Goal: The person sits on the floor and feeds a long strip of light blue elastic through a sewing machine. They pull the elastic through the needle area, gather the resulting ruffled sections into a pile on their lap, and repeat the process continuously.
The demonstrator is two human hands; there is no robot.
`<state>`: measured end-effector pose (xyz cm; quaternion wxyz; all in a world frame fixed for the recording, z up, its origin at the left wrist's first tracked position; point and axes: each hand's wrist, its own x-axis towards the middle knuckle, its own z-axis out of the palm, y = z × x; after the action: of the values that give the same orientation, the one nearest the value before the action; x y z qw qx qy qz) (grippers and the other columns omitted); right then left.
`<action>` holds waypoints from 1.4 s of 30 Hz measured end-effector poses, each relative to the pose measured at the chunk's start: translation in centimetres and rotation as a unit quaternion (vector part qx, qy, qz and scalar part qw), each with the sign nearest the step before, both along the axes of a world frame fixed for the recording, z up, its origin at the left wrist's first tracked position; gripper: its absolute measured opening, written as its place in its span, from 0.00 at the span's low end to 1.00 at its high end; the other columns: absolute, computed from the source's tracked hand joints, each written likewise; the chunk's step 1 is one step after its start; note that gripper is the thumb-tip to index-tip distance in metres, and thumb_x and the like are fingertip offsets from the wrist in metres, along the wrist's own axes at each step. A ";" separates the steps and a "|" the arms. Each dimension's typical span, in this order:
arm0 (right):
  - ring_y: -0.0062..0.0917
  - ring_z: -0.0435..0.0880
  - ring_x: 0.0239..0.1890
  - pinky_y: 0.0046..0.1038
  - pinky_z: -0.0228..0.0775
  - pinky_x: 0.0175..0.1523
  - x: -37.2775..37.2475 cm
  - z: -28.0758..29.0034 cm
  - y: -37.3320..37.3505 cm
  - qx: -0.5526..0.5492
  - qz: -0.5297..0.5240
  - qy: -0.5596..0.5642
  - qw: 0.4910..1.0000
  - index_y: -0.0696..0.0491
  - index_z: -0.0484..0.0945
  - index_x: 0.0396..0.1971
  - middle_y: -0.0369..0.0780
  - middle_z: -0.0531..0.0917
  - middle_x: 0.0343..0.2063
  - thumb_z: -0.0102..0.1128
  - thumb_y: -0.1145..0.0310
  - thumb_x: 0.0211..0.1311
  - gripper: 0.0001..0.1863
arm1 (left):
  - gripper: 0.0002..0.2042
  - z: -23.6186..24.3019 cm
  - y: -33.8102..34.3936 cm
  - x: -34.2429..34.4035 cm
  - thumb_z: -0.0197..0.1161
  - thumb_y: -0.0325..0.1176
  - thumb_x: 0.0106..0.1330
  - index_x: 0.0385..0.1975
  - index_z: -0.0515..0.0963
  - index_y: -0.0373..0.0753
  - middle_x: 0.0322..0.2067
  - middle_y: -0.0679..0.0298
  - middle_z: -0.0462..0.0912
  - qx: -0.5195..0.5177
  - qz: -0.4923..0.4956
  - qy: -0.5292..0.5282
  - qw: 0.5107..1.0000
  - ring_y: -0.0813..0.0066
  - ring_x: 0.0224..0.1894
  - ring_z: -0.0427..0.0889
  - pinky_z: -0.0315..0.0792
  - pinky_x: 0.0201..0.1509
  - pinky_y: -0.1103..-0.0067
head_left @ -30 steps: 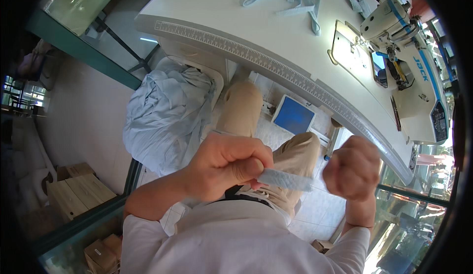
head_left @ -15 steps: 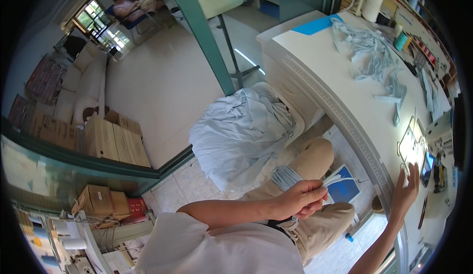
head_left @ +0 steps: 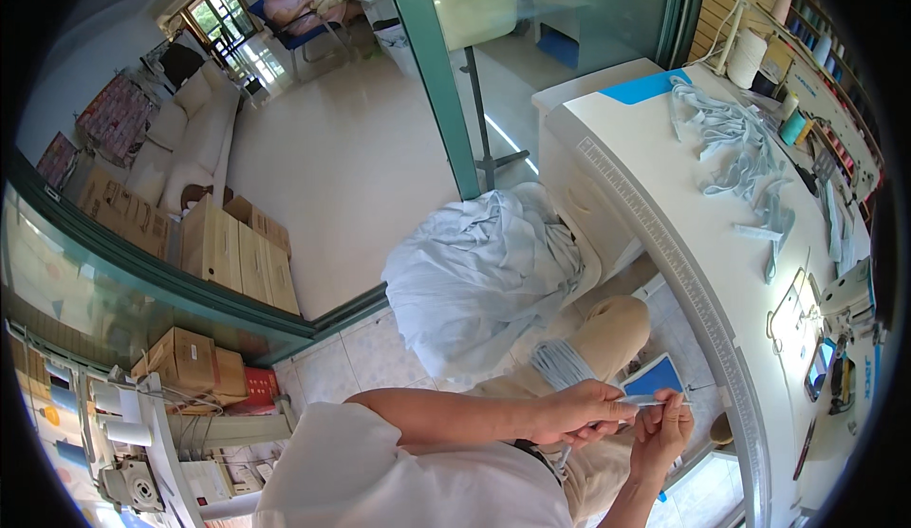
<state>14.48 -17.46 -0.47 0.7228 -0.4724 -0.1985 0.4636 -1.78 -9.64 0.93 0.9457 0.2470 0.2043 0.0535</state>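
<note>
Above my lap, my left hand (head_left: 590,412) is closed round a bundle of narrow light-blue fabric strips (head_left: 562,364). One end of the bundle fans out over my thigh, and pale strip ends come out on the other side of the fist. My right hand (head_left: 662,424) meets them there, fingertips pinched on those ends close to my left thumb. More light-blue strips (head_left: 735,139) lie in a loose tangle on the white sewing table (head_left: 655,163) to my right. The fingers partly hide what lies between my two hands.
A large heap of light-blue cloth (head_left: 479,281) rests ahead of my knees, against the table's side. A lit sewing machine (head_left: 845,296) stands at the right, with a phone (head_left: 819,367) beside it. Green-framed glass (head_left: 436,82) and cardboard boxes (head_left: 185,367) are on the left.
My right hand has left the sewing table near the machine and come to the strip ends beside my left hand. My left hand keeps its hold; the view has shifted slightly.
</note>
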 end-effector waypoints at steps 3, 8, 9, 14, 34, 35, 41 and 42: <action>0.10 0.52 0.11 0.16 0.41 0.15 -0.1 -0.1 -0.1 -0.019 -0.044 -0.013 0.999 0.59 0.76 0.29 0.28 0.63 0.12 0.46 0.57 0.70 0.20 | 0.10 -0.3 -0.1 -0.5 0.56 0.34 0.68 0.34 0.72 0.33 0.19 0.71 0.66 0.039 -0.009 0.026 0.999 0.89 0.14 0.58 0.49 0.12 0.87; 0.08 0.51 0.12 0.16 0.39 0.15 0.8 -1.2 -1.5 -0.064 -0.061 -0.068 0.994 0.58 0.75 0.25 0.27 0.62 0.11 0.47 0.57 0.70 0.20 | 0.11 -1.5 -0.1 -1.9 0.54 0.35 0.69 0.31 0.73 0.32 0.15 0.71 0.64 0.045 -0.067 0.084 0.993 0.88 0.11 0.54 0.47 0.11 0.85; 0.08 0.51 0.12 0.15 0.39 0.16 0.6 -1.6 -1.5 -0.070 -0.058 -0.092 0.992 0.58 0.75 0.24 0.27 0.61 0.11 0.47 0.58 0.70 0.20 | 0.11 -1.4 0.1 -2.3 0.53 0.35 0.69 0.31 0.73 0.32 0.14 0.72 0.63 0.050 -0.076 0.094 0.991 0.88 0.11 0.54 0.46 0.11 0.85; 0.08 0.50 0.12 0.16 0.38 0.15 -0.2 -3.8 0.0 -0.097 -0.155 -0.029 0.983 0.53 0.71 0.20 0.26 0.60 0.11 0.49 0.56 0.69 0.19 | 0.15 -2.1 -0.4 -2.9 0.48 0.37 0.72 0.27 0.70 0.33 0.10 0.72 0.60 0.074 -0.079 0.119 0.987 0.86 0.08 0.52 0.46 0.10 0.82; 0.14 0.58 0.18 0.15 0.48 0.20 3.5 -10.4 -1.9 0.027 -0.057 0.408 0.911 0.59 0.76 0.41 0.31 0.65 0.16 0.48 0.56 0.69 0.20 | 0.12 -1.5 0.0 -5.9 0.52 0.32 0.68 0.31 0.78 0.28 0.19 0.61 0.77 0.306 -0.114 0.097 0.940 0.80 0.16 0.73 0.68 0.21 0.84; 0.13 0.58 0.18 0.15 0.49 0.20 2.9 -10.9 -2.0 0.024 -0.014 0.426 0.904 0.59 0.76 0.43 0.30 0.65 0.16 0.48 0.53 0.68 0.22 | 0.12 -1.1 0.1 -5.1 0.52 0.31 0.67 0.33 0.78 0.28 0.21 0.60 0.79 0.334 -0.114 0.073 0.933 0.80 0.17 0.75 0.70 0.24 0.84; 0.13 0.58 0.16 0.15 0.50 0.19 -0.6 -11.3 -2.3 -0.080 0.055 0.387 0.917 0.58 0.71 0.50 0.29 0.67 0.17 0.50 0.47 0.64 0.28 | 0.10 -3.2 -0.6 -1.4 0.55 0.28 0.62 0.38 0.77 0.27 0.28 0.56 0.81 0.127 -0.083 0.076 0.986 0.78 0.22 0.78 0.72 0.28 0.82; 0.13 0.59 0.15 0.16 0.50 0.18 -0.6 -11.3 -2.3 -0.149 -0.032 0.324 0.934 0.57 0.71 0.49 0.29 0.68 0.16 0.51 0.49 0.64 0.25 | 0.11 -2.9 -0.5 -1.1 0.55 0.28 0.61 0.39 0.76 0.27 0.28 0.56 0.81 0.120 -0.066 0.080 0.987 0.77 0.23 0.78 0.73 0.28 0.82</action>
<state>13.90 -19.80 -11.75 0.6839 -0.4050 0.1330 0.5921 -2.90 -10.11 -1.95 0.8914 0.3749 0.2547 -0.0050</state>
